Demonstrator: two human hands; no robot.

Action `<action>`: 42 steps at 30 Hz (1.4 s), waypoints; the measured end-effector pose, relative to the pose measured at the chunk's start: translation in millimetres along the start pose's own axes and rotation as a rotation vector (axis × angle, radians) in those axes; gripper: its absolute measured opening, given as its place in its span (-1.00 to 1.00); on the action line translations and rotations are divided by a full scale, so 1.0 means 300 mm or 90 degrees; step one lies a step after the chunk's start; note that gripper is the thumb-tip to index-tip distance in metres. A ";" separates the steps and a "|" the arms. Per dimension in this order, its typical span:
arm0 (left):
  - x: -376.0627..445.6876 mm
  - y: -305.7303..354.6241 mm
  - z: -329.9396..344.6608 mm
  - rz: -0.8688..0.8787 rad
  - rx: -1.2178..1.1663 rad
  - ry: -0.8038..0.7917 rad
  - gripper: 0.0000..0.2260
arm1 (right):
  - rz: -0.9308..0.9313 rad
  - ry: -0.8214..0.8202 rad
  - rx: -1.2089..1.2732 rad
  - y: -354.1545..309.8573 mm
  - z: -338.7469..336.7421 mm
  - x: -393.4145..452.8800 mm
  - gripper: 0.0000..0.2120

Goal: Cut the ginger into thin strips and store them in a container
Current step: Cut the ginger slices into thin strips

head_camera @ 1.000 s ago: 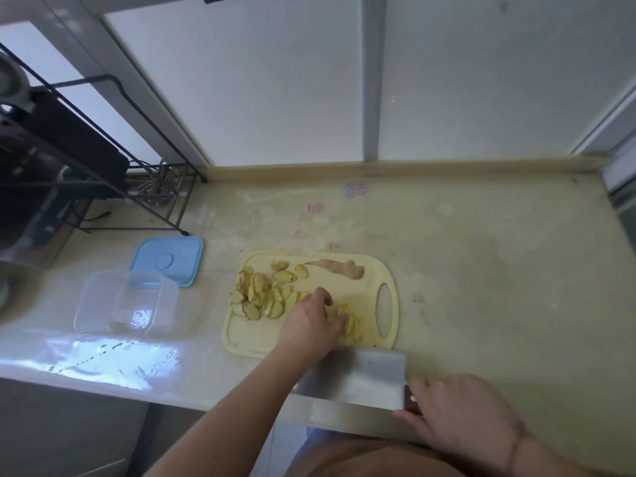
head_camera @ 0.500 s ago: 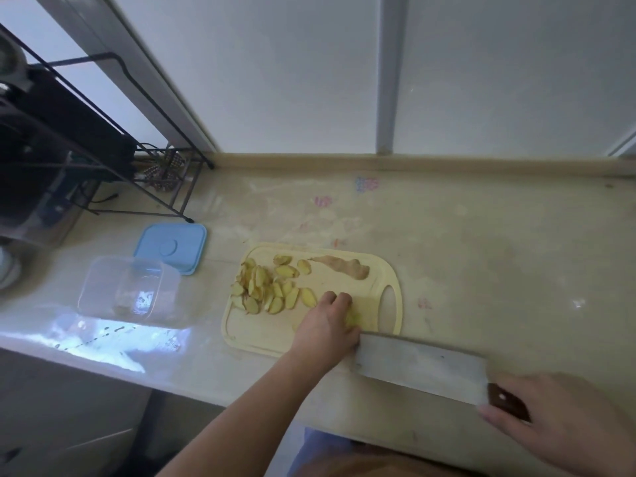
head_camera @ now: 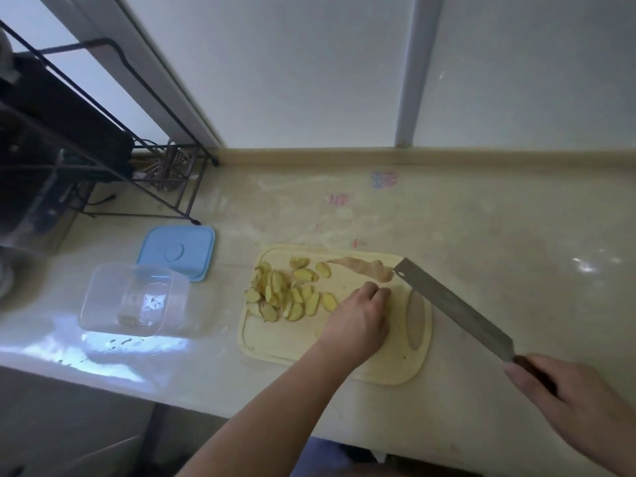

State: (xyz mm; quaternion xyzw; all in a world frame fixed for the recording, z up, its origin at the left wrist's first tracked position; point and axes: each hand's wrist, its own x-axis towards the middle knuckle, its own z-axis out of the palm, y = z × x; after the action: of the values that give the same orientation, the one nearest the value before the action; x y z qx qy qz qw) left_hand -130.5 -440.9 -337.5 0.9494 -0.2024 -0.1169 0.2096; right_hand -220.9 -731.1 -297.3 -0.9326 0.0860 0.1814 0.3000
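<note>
Swung up from the counter edge, the knife [head_camera: 451,306] now angles over the cutting board [head_camera: 395,368], gripped by the right hand [head_camera: 578,407]; the left hand [head_camera: 361,320] rests there with fingers curled beside the ginger slices [head_camera: 285,292], their grasp unclear.

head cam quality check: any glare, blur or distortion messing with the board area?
Head view: dim, backlit by the frosted window; bright glare on the counter near the container, none on the board. Wide-angle bending at the edges. Ginger slices fairly sharp; right hand and knife slightly soft.
</note>
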 end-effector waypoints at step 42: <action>-0.092 -0.382 -0.132 0.213 0.226 0.077 -0.81 | 0.327 -0.191 0.682 -0.485 0.358 -0.170 -0.14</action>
State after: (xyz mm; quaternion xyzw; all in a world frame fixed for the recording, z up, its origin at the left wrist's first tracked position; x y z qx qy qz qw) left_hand -104.4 -320.0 -349.8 0.9298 -0.3615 0.0139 0.0679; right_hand -259.5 -547.9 -281.7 -0.5656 0.3441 0.3091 0.6827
